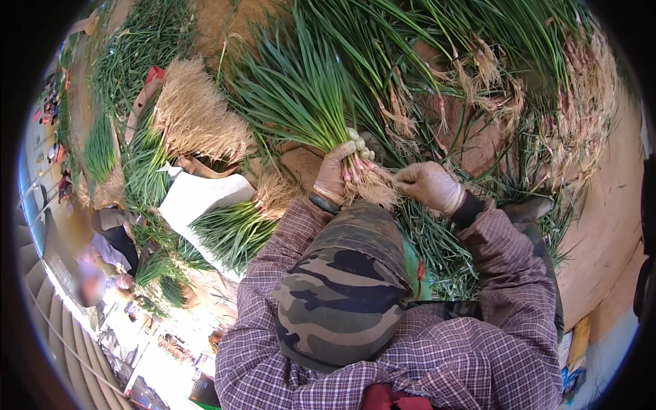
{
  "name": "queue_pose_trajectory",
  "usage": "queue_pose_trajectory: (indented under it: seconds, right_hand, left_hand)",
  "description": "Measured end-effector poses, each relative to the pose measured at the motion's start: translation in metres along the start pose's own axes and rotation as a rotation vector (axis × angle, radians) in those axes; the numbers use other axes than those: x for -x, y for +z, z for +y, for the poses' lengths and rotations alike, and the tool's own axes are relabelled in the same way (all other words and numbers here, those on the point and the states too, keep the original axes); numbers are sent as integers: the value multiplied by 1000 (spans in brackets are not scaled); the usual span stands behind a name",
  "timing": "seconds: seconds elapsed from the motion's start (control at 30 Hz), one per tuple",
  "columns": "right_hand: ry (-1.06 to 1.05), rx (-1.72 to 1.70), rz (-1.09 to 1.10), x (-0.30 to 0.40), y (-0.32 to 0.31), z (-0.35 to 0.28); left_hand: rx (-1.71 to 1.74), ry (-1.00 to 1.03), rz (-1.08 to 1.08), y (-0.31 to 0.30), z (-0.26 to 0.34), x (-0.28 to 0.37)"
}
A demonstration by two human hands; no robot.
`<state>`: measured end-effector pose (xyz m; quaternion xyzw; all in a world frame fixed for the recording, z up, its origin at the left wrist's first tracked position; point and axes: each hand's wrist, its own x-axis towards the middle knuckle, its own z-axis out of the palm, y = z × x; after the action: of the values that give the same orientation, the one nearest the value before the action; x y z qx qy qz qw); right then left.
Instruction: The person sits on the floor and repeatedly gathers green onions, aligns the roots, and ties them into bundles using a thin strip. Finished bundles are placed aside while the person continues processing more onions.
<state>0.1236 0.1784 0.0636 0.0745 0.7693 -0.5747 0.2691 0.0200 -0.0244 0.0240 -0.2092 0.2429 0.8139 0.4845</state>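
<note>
My left hand (332, 177), in a thin pale glove, grips a bunch of green allium stalks (312, 97), likely green garlic or scallions. Its fingers wrap around the pinkish stem bases, and the long leaves fan away from me. Tan roots (376, 187) hang from the bunch toward my lap. At the right edge of those roots is my gloved right hand (433, 187), its fingertips drawn together. Whether they pinch any root strands is too small to tell. Loose stalks with roots (400, 113) lie just beyond both hands.
To the left are a large root-ended bundle (200, 113), a white sack (205, 197) and a smaller bundle (233, 228) on it. More rooted stalks (579, 102) spread at right. Leaf scraps (451, 251) lie by my shoe (533, 209). Another person (110, 251) is at far left.
</note>
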Motion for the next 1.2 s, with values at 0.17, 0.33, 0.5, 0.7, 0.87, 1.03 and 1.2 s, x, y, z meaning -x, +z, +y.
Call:
queue_pose_trajectory:
  seconds: [0.17, 0.33, 0.5, 0.7, 0.87, 1.03, 1.2]
  right_hand:
    - [-103, 593, -396, 13, -28, 49]
    - [-43, 809, -565, 72, -32, 144]
    - [137, 1, 96, -24, -17, 43]
    - [182, -31, 465, -115, 15, 8]
    - [12, -983, 416, -91, 28, -3]
    - [66, -1263, 202, -22, -2, -13]
    - [160, 732, -336, 21, 4, 133]
  left_hand:
    - [-238, 73, 123, 2, 14, 2]
    - [-118, 166, 29, -7, 35, -1]
    - [-232, -8, 96, -14, 10, 4]
    - [-384, -25, 175, 5, 6, -1]
    - [-343, -43, 267, -7, 4, 0]
    - [-295, 10, 251, -13, 13, 8]
    - [-81, 54, 51, -3, 20, 2]
